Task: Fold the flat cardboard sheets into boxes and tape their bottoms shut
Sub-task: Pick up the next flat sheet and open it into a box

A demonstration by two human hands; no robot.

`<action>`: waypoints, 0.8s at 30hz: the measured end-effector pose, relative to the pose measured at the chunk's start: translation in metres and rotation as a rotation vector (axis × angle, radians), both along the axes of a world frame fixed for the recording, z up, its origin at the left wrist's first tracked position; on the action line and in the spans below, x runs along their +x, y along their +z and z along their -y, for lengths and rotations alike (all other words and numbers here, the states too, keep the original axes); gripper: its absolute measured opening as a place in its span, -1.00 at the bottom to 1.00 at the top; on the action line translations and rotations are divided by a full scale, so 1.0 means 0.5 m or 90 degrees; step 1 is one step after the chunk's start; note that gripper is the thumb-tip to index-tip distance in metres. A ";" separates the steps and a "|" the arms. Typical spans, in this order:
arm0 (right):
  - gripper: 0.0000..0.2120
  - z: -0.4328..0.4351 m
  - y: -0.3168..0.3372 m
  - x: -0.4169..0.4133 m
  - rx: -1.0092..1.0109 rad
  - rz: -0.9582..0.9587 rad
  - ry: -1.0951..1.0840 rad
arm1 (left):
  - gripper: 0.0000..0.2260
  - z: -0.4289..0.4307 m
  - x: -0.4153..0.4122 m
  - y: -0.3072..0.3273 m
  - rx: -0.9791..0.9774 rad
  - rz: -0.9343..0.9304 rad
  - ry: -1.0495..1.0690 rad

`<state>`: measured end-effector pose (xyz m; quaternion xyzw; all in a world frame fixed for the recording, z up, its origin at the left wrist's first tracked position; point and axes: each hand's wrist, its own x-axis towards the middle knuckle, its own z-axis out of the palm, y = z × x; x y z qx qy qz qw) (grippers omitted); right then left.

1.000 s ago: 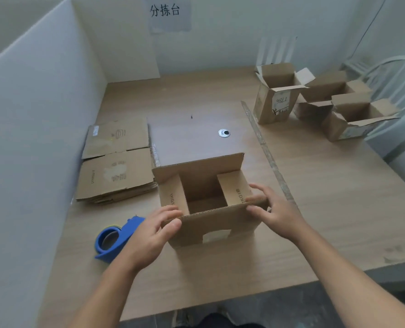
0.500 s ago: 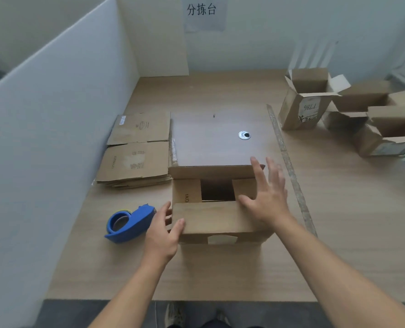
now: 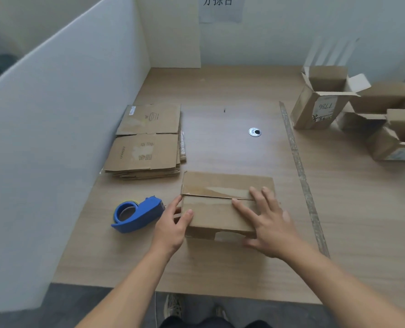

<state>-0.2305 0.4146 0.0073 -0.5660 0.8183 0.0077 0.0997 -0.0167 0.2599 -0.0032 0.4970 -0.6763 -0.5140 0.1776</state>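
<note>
Two bottom flaps of the box point(image 3: 220, 218) lie closed, and their seam point(image 3: 208, 197) passes under the fingers point(image 3: 244, 209) of the right hand point(image 3: 268, 226), which are spread wide and flat, pressing the flaps down. The left hand point(image 3: 170, 228) clasps the box's left end, thumb on top, fingers against the side wall. Folding looks done, so taping is the step due. One hand must let go and take the tape dispenser point(image 3: 135, 214), lying on the surface point(image 3: 220, 268) just left of the left fingers, while the other holds the flaps down.
</note>
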 end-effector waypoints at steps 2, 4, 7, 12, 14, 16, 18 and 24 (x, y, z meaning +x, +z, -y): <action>-0.05 0.000 -0.009 0.000 -0.031 -0.030 -0.007 | -0.60 0.005 -0.003 -0.003 0.048 -0.033 0.014; -0.13 0.003 -0.013 -0.006 -0.050 -0.014 -0.012 | -0.73 0.011 0.001 -0.012 0.123 -0.097 0.062; -0.27 0.006 -0.007 -0.009 -0.089 0.056 -0.056 | -0.73 0.016 0.008 -0.025 0.215 -0.114 0.149; -0.29 -0.005 -0.007 -0.027 -0.216 0.151 -0.119 | -0.67 0.020 -0.001 -0.045 0.325 -0.081 0.198; -0.30 -0.027 -0.006 -0.045 -0.259 0.185 -0.117 | -0.64 0.024 -0.020 -0.042 0.353 -0.099 0.194; -0.33 -0.054 -0.006 -0.063 -0.293 0.217 -0.112 | -0.64 0.027 -0.042 -0.028 0.373 -0.110 0.170; -0.34 -0.079 -0.013 -0.075 -0.307 0.238 -0.103 | -0.69 0.024 -0.060 -0.016 0.389 -0.122 0.134; -0.32 -0.098 -0.025 -0.063 -0.279 0.228 -0.074 | -0.82 -0.012 -0.046 -0.038 0.367 -0.170 0.198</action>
